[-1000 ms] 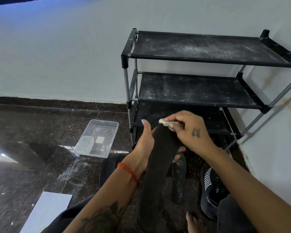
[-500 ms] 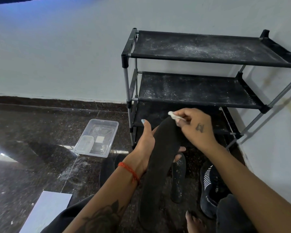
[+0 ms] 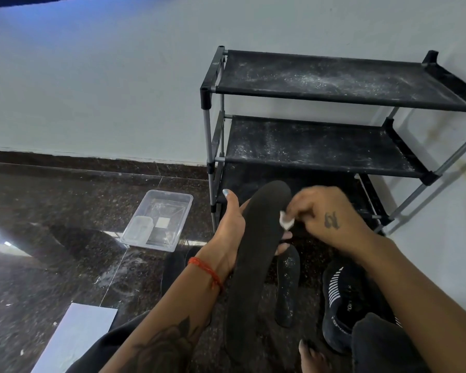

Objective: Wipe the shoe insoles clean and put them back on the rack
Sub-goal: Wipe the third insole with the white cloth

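My left hand (image 3: 233, 227) holds a long black insole (image 3: 256, 251) from underneath, thumb up on its left edge and fingertips showing at its right edge. My right hand (image 3: 326, 216) pinches a small white wipe (image 3: 285, 224) against the insole's right side, below its tip. A second black insole (image 3: 288, 286), speckled with white dust, lies on the floor just right of the held one. The black three-tier shoe rack (image 3: 320, 146) stands against the wall behind my hands, its shelves dusty and bare.
A clear plastic tub (image 3: 158, 220) with a smaller container inside sits on the dark floor to the left. A black sneaker (image 3: 345, 300) lies at the lower right beside my knee. A white sheet (image 3: 76, 337) lies at the lower left.
My right hand has slid the wipe from the insole's tip down and to the right along its edge. My left hand and the insole have stayed almost still.
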`<state>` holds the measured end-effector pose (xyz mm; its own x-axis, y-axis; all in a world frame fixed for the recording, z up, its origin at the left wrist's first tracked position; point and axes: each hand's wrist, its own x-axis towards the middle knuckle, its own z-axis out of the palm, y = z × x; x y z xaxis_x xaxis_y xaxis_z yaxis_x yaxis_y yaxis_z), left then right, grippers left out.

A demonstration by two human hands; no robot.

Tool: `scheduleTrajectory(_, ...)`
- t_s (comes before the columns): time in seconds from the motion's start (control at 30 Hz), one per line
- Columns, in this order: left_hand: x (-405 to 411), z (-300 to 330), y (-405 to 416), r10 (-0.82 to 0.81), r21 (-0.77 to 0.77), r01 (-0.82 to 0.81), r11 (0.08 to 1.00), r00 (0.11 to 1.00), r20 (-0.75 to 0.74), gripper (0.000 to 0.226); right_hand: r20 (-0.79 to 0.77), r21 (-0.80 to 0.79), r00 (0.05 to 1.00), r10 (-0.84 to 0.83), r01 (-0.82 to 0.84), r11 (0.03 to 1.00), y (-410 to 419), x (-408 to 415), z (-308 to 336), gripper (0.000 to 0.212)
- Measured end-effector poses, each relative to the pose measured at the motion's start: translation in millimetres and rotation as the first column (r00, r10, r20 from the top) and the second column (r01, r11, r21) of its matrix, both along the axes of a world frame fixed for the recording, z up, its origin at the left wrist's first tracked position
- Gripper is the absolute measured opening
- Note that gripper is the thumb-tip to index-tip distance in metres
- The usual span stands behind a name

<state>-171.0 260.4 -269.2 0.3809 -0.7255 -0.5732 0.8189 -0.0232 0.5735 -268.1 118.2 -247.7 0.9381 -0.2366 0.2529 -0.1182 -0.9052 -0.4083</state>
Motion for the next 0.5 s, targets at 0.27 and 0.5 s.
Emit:
scheduleTrajectory(0.27,-2,-4,-3,0.007,-0.047,-0.007,0.999,1.000,0.013,0.073,0.172,0.221,0.952,-0.252,0.212,0.952,22,17,-14,0.025)
scheduleTrajectory(0.5,5,-4,-3,0.025,0.027,-0.029,0.999,0.991,0.131,0.067,-0.135,0.355,0.979,0.150,-0.093,0.930,30,3,6,0.024)
